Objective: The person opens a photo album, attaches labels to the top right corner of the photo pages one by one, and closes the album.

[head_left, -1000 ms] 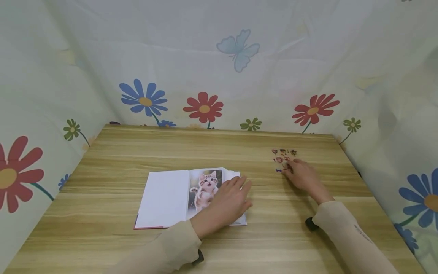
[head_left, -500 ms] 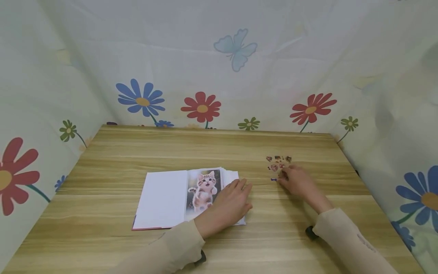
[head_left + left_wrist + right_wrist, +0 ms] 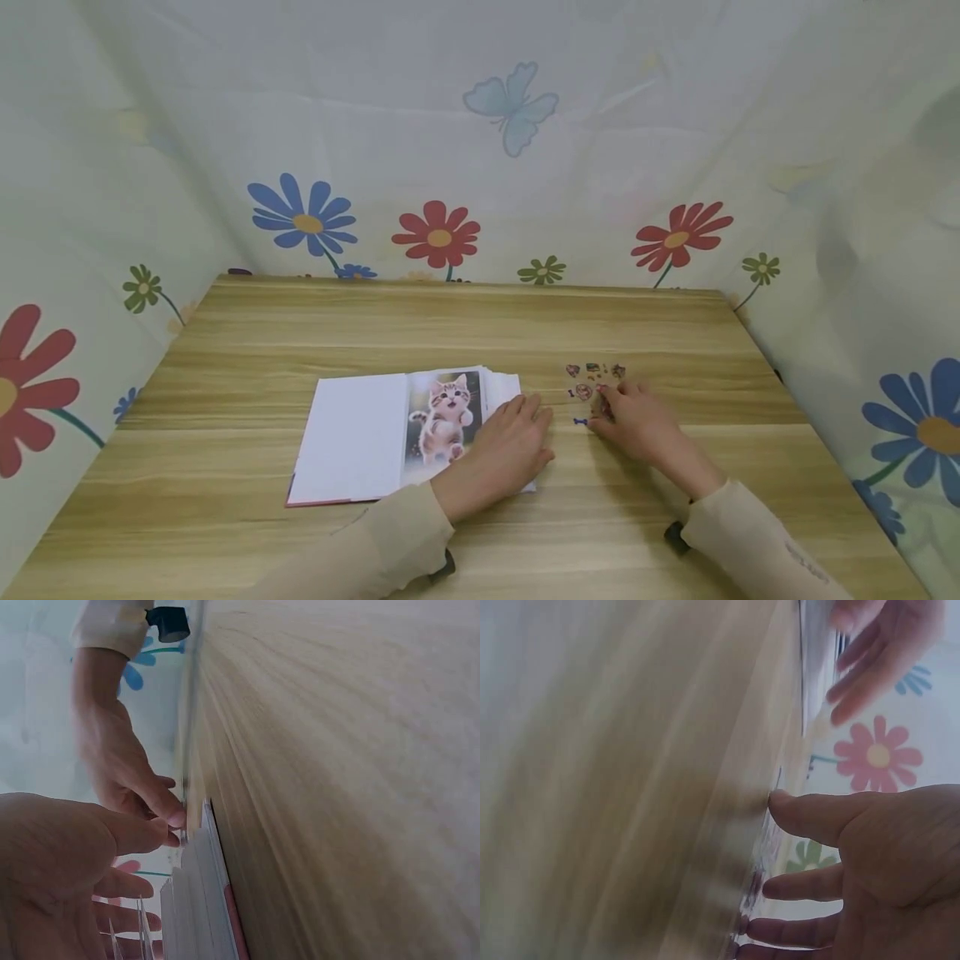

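While the right hand [image 3: 637, 425] has its thumb and fingers fairly straight and spread, it's not clenched on anything, just tips touching a clear sheet [image 3: 592, 382] of tiny printed designs, right of centre in the head view. There's a blue bone-shaped design [image 3: 581, 422] by the thumb. Left hand [image 3: 501, 446] is loose too, laid across the right half of an opened-out book [image 3: 352, 437], a bit below mid-frame. A kitten picture [image 3: 446, 412] peeks out beside it. All that's on a wood-grain table [image 3: 300, 325]. Beige sleeves [image 3: 750, 537] come in from the bottom edge. Up top, a pale backdrop [image 3: 390, 100] with a blue butterfly [image 3: 512, 108] and some colourful flowers [image 3: 438, 238].
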`<state>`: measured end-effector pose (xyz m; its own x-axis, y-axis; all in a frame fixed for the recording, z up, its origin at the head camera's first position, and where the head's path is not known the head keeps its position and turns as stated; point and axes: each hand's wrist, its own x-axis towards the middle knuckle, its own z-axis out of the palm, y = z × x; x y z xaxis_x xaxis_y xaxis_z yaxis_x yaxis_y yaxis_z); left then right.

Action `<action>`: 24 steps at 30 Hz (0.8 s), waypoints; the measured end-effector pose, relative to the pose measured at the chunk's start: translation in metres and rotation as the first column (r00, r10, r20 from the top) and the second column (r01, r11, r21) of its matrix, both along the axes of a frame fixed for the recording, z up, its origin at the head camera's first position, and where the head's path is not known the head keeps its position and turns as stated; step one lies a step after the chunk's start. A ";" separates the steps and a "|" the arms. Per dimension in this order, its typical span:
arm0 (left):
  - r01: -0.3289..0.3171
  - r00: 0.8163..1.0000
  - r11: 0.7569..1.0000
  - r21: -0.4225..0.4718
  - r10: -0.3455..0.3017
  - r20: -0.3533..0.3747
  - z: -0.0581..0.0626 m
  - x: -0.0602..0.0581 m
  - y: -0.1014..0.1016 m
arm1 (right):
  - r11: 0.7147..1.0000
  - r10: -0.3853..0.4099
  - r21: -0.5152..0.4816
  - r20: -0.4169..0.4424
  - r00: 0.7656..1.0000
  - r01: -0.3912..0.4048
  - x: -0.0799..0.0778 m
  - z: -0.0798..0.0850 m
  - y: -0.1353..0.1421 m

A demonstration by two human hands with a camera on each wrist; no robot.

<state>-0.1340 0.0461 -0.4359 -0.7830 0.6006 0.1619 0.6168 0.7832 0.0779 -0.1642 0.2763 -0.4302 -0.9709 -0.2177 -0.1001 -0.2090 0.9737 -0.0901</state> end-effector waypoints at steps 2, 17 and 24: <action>0.002 1.000 1.000 -0.009 -0.002 -0.005 -0.001 0.000 0.001 | 1.000 0.016 0.023 -0.002 1.000 -0.016 0.005 0.001 -0.005; 0.012 1.000 0.996 -0.091 -0.011 0.011 -0.011 -0.004 0.007 | 0.998 0.056 -0.019 -0.022 0.998 -0.056 0.040 0.004 -0.024; 0.006 1.000 0.992 -0.129 -0.005 0.008 -0.011 -0.004 0.012 | 0.998 0.054 -0.029 -0.043 0.998 -0.055 0.046 0.003 -0.028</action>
